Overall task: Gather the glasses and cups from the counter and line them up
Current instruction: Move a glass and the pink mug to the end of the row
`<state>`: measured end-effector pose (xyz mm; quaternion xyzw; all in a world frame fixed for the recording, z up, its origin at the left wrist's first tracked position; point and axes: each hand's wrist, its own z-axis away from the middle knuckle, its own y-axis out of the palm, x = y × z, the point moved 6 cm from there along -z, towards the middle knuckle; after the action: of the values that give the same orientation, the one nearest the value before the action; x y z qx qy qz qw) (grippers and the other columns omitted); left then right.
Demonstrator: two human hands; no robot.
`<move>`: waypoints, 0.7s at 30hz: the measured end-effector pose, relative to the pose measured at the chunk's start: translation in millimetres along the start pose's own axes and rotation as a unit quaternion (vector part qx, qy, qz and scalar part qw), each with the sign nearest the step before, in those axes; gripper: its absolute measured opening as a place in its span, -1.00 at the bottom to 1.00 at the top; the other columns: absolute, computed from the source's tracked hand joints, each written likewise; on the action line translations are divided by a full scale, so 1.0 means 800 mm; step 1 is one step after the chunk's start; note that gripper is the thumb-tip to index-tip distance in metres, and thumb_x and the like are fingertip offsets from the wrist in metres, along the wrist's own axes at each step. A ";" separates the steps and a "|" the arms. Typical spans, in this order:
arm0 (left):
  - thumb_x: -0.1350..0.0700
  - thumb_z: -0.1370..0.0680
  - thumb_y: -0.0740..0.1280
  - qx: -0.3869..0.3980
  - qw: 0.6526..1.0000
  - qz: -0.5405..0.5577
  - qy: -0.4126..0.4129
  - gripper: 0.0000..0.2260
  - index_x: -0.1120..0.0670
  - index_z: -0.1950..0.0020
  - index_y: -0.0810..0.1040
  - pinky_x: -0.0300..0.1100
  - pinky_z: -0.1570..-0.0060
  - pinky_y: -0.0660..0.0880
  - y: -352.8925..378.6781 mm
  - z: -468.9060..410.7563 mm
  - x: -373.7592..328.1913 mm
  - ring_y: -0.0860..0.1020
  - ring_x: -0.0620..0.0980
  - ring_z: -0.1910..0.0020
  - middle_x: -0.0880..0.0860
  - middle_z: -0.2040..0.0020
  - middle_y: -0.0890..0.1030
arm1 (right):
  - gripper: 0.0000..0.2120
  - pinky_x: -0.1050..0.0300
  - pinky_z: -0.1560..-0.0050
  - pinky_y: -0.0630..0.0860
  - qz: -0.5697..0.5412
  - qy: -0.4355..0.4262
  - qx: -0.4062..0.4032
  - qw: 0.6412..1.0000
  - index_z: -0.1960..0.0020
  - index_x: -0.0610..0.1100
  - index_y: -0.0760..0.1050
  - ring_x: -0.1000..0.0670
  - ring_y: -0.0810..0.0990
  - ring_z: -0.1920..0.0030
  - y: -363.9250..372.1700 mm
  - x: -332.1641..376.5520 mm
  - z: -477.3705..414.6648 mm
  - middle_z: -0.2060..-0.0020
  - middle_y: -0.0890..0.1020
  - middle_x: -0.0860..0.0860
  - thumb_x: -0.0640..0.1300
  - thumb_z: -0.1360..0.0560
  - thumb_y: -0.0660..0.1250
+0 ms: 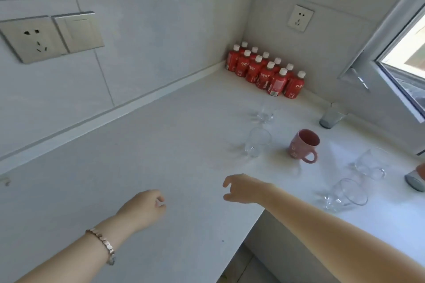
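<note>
A pink mug (303, 145) stands upright on the white counter (161, 156), handle toward me. Left of it stands a clear glass (256, 142), and a smaller clear glass (265, 114) is behind that. A grey tumbler (331, 117) sits by the window wall. Two clear glass cups (370, 164) (347, 194) stand at the right. My right hand (241, 188) hovers over the counter in front of the mug, fingers apart, holding nothing. My left hand (143, 209) hangs loosely curled over the counter to the left, empty.
Several red bottles (266, 71) with white caps stand in the back corner. A partly cut-off cup (417, 179) sits at the right edge. Wall sockets (34, 39) (300, 18) are on the tiles. An open window frame (391, 57) juts over the right side. The counter's front edge (250, 225) drops off below my right forearm.
</note>
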<state>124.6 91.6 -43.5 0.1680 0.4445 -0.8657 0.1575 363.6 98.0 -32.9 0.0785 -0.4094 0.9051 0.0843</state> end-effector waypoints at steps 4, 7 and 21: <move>0.07 -0.53 0.25 -0.017 1.000 -0.006 0.014 -0.68 0.08 -0.27 0.46 -0.19 -0.15 0.43 0.022 -0.049 -0.119 0.53 0.05 -0.18 0.06 -0.18 0.55 | -0.58 0.11 -0.15 0.41 -0.027 0.030 -0.017 0.999 -0.37 -0.05 0.34 -0.06 0.48 -0.25 -0.052 -0.122 0.000 -0.26 0.51 -0.03 0.01 -0.54 0.23; 0.04 -0.49 0.31 -0.049 0.997 -0.013 0.052 -0.51 0.10 -0.39 0.31 -0.13 -0.31 0.38 0.028 -0.089 -0.214 0.42 0.06 -0.34 0.09 -0.36 0.41 | -0.58 0.12 -0.17 0.44 -0.056 0.048 -0.026 0.997 -0.38 -0.07 0.35 -0.08 0.53 -0.19 -0.081 -0.196 0.002 -0.23 0.53 -0.05 0.00 -0.54 0.24; 0.01 -0.27 0.54 -0.084 0.993 0.020 0.074 -0.24 0.09 -0.38 0.28 -0.11 -0.24 0.41 0.060 -0.217 -0.367 0.44 0.05 -0.30 0.07 -0.35 0.39 | -0.72 0.06 -0.16 0.50 -0.119 0.009 -0.156 0.981 -0.22 -0.08 0.46 -0.12 0.53 -0.15 -0.144 -0.321 -0.006 -0.17 0.54 -0.03 -0.08 -0.53 0.25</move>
<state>433.8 244.1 -46.9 0.2270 0.5226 -0.8071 0.1547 638.0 153.8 -6.5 0.1047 -0.5325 0.8142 0.2061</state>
